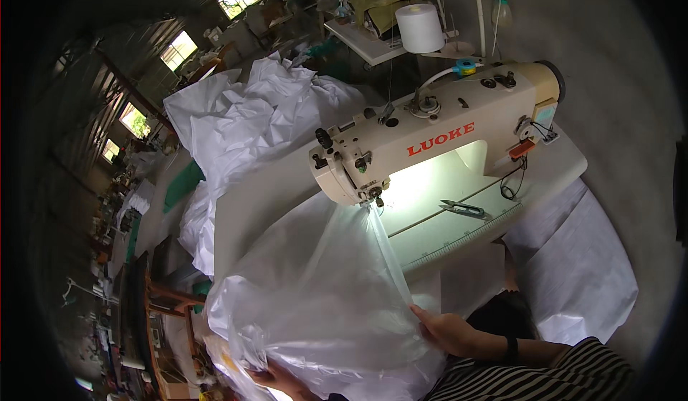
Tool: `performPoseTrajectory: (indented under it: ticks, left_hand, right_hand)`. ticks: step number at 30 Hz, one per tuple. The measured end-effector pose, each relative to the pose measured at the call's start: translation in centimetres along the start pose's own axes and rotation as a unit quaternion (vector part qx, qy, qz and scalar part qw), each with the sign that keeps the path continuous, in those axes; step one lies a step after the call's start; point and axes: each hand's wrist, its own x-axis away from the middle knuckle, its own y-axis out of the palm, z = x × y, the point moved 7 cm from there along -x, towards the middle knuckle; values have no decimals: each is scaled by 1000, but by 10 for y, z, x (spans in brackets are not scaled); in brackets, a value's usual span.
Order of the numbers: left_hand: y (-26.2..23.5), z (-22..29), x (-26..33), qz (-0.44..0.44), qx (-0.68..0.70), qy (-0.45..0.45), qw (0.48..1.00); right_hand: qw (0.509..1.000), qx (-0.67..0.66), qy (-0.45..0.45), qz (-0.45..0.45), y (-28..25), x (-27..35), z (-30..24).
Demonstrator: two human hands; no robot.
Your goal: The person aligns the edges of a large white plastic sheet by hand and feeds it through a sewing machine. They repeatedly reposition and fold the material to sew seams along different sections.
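A wide white fabric sheet (pixel 322 279) runs from under the needle area of the cream sewing machine (pixel 437 129) down over the table edge toward me. My right hand (pixel 446 331) is closed on the sheet's right edge, thumb and fingers pinching it; the edge is pulled taut up to the machine's presser foot (pixel 374 199). At the lower left, my left hand (pixel 278 379) grips a bunched part of the same sheet, with some of its fingers hidden by the folds.
Thread snips (pixel 462 208) lie on the white machine table (pixel 423 232), beside a printed ruler strip. A large heap of white fabric (pixel 258 107) is behind to the left. More white sheeting (pixel 580 272) hangs at the right. A white thread cone (pixel 420 28) stands above the machine.
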Motion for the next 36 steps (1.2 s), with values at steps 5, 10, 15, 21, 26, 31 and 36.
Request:
performPoseTrajectory:
  ticks: [5,10,15,21,26,31,36]
  left_hand:
    - [39,13,-53,-18,-47,137,989]
    - [87,38,-81,-85,-129,274,949]
    - [133,8,-105,-159,-232,281,918]
    - [159,-37,-103,-232,-286,245,897]
    - [148,-58,-105,-222,-267,291,891]
    - [142,-91,-128,-329,-381,193,842]
    - [102,27,-100,-216,-289,174,916]
  right_hand:
    - [997,67,27,2,0,-33,9]
    - [995,80,26,61,-27,-87,13]
    - [995,-63,61,56,-27,-111,33]
    - [885,-452,102,-46,39,-68,47]
    - [954,-263,83,-116,44,-11,42]
    - [803,-446,323,-228,37,58,64]
    - [966,-96,228,-78,-4,44,71]
